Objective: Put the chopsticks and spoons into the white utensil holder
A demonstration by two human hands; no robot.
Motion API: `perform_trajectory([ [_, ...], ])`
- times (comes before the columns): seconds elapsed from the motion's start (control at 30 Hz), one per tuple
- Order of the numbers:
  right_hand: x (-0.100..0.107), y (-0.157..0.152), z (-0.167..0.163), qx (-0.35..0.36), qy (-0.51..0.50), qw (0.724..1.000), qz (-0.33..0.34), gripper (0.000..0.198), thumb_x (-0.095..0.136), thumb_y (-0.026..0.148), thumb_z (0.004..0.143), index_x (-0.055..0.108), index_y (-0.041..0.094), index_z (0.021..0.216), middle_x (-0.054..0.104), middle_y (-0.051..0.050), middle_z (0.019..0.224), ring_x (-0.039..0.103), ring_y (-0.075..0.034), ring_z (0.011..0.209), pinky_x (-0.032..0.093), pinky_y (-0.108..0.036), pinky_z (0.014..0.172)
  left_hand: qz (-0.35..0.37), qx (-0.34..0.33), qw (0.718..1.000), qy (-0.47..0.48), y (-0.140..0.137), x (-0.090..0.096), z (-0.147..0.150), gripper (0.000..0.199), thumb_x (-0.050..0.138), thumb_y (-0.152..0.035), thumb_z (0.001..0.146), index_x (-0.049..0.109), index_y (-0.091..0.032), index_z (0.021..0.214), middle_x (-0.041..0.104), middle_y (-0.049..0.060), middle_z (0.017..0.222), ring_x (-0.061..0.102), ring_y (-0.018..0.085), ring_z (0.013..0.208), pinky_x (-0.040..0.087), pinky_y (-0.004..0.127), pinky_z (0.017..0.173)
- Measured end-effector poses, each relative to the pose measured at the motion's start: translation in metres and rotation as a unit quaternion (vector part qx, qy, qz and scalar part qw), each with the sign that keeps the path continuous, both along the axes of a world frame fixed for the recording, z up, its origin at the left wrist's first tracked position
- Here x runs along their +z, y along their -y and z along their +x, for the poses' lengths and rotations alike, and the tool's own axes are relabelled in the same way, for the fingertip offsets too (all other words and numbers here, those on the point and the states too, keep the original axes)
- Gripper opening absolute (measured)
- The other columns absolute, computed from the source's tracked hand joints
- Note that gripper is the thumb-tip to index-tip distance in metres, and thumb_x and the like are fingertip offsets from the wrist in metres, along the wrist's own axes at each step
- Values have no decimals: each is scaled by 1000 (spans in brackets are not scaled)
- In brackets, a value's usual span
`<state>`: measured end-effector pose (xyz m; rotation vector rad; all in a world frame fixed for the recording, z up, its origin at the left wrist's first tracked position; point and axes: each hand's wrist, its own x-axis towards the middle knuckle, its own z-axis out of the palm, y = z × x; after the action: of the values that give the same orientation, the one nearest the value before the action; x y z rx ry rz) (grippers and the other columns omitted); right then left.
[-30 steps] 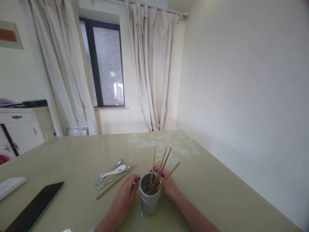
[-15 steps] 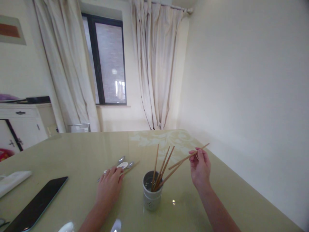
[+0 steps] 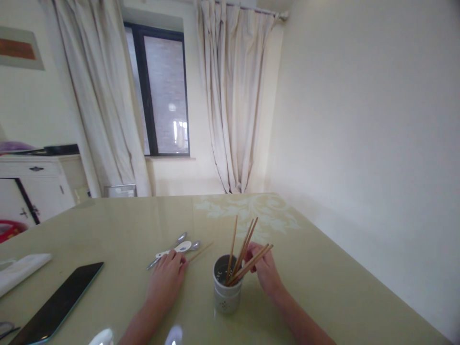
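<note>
Five chopsticks already stand in the holder; the right hand, at its 3 o'clock, pinches one. At 10 o'clock the left hand lies spread over one loose chopstick and spoons left on the worktop.

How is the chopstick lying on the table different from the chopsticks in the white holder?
The single chopstick lies flat on the table, its near end under the left hand; the chopsticks in the holder stand tilted, leaning on the rim of the white holder. The first is alone beside the spoons; the others form a bundle, next to the right hand. All look like thin brown wooden sticks.
</note>
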<state>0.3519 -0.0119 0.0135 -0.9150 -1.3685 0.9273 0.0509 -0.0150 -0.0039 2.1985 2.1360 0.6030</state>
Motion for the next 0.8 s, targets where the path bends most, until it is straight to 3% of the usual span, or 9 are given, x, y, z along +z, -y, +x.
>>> perform_trajectory([
  [0.07,-13,-6,-8,19,49,998,-36,69,51,80,95,62,20,63,49,3,52,43,-13,47,35,-25,45,13,-36,996,75,2,-1,12,20,47,-28,103,65,-24,95,75,8,106,71,25,102,52,36,93],
  [0.2,-22,-14,-17,71,72,994,-40,51,65,68,91,70,20,73,68,-4,70,62,-22,66,52,-32,63,11,-134,966,223,12,0,42,28,43,-40,104,66,-25,98,76,6,94,72,25,88,56,36,82],
  [0.3,-23,-16,-21,80,40,995,-43,43,70,63,90,77,20,87,76,-8,88,70,-27,83,56,-38,78,29,-204,939,277,21,4,60,27,49,-40,102,71,-25,98,77,7,97,72,24,86,58,35,81],
  [0.43,-22,-18,-25,60,-33,996,-64,49,74,69,88,76,20,93,77,-8,91,73,-28,84,58,-39,79,46,-245,924,289,22,7,62,30,48,-37,104,76,-26,106,79,7,104,74,23,92,61,33,84],
  [0.53,-10,-19,-15,-9,-99,994,-51,53,72,73,89,72,21,97,76,-7,90,71,-24,77,57,-34,70,92,-193,948,235,13,3,47,30,48,-36,105,76,-27,111,79,8,109,75,24,102,61,36,93],
  [0.63,11,-22,13,-156,-157,975,22,54,74,74,88,69,21,97,69,0,76,61,-17,62,50,-28,59,112,-93,982,122,4,0,22,27,50,-27,103,76,-25,107,78,10,113,74,27,107,58,41,99],
  [0.73,32,-22,46,-229,-226,944,77,54,80,72,84,67,21,96,63,4,66,54,-13,56,44,-23,52,69,-6,998,-10,2,1,1,29,48,-20,102,75,-22,113,77,11,120,71,29,113,54,44,101],
  [0.8,43,-19,59,-230,-267,932,91,53,84,69,80,67,21,95,64,5,67,55,-12,55,45,-22,52,27,29,997,-68,3,3,-5,30,48,-19,103,74,-22,117,75,10,123,68,30,118,52,44,102],
])
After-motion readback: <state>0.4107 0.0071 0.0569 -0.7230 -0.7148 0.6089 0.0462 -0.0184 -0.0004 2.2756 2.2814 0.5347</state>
